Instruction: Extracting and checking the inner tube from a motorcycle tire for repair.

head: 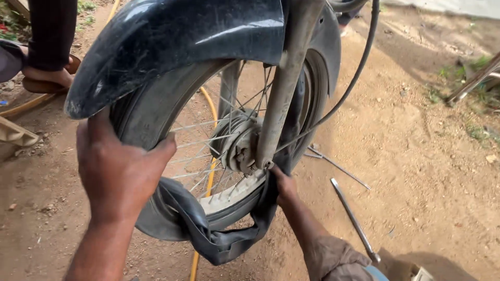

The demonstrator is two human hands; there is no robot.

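The mudguard across the top of the frame is glossy black, scratched and dusted grey. The tyre beneath it is dull black, and the inner tube sagging at lower centre is dark grey-black. The spokes and hub are silver-grey, the fork leg a dusty grey. A yellow hose shows behind the wheel. The ground is reddish-brown dirt, with small green weeds at right. The levers at lower right are grey metal.
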